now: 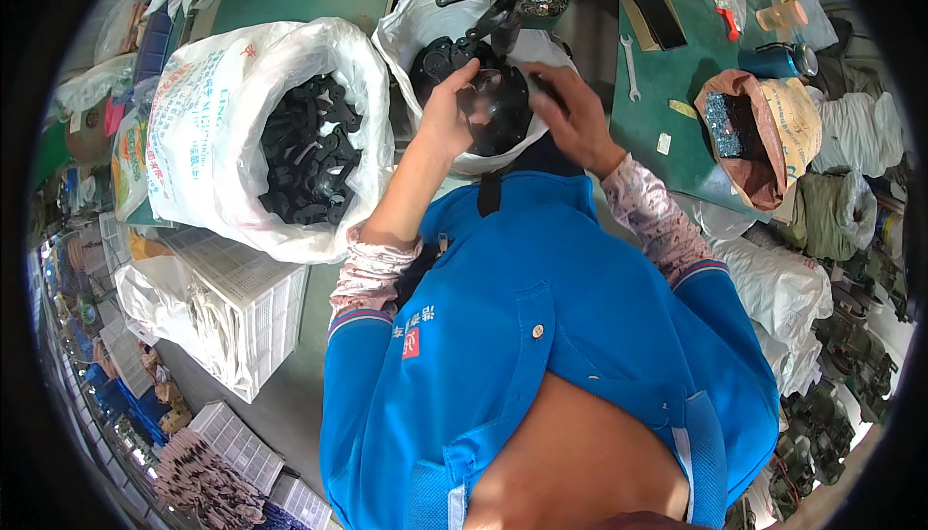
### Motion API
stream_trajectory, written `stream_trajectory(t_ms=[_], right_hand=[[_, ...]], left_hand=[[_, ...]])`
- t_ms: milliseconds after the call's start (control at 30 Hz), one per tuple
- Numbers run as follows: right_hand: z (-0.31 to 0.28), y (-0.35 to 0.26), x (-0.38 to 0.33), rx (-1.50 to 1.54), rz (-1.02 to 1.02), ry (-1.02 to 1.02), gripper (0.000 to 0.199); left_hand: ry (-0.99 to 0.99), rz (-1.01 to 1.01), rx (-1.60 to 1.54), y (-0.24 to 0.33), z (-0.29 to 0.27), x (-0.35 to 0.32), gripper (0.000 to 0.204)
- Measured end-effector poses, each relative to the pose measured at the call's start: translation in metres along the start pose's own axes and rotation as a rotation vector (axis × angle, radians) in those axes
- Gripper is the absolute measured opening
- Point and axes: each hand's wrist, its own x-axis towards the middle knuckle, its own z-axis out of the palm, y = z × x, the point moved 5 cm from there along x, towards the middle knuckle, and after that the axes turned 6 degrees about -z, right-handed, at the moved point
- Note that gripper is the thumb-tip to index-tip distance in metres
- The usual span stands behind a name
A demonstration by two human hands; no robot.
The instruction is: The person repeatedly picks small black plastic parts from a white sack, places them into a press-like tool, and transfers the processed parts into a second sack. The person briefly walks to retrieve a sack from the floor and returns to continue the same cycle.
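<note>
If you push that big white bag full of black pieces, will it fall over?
Probably not easily. The white bag sits wide and slumped, packed with black parts, so it likely feels heavy. Its thin plastic looks floppy and would dent rather than slide. The open top might spill parts if it were tipped.

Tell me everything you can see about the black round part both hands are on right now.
The black round part is a flat disc, seemingly plastic, with a pale glare across its face. It lies over the open mouth of a white bag holding more dark parts, below a dark metal press arm. The left hand grips its left edge; the right hand rests on its right edge. Finer detail is blurred.
</note>
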Motion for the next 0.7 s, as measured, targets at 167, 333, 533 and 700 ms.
stream_trajectory(t_ms=[167, 333, 533, 700], right_hand=[[0.016, -0.016, -0.009, -0.251, -0.269, -0.116, 0.04], [0.015, -0.013, 0.002, -0.287, -0.37, -0.052, 0.044], [-0.017, 0.004, 0.05, 0.176, 0.198, 0.122, 0.025], [-0.024, 0.004, 0.086, 0.299, 0.0, 0.084, 0.025]], left_hand=[[0.008, -0.117, -0.034, -0.014, -0.002, -0.006, 0.024], [-0.086, -0.204, -0.021, -0.024, 0.005, -0.017, 0.031], [-0.019, -0.015, 0.171, -0.01, 0.002, -0.024, 0.048], [0.141, 0.132, 0.245, -0.006, 0.003, -0.031, 0.051]])
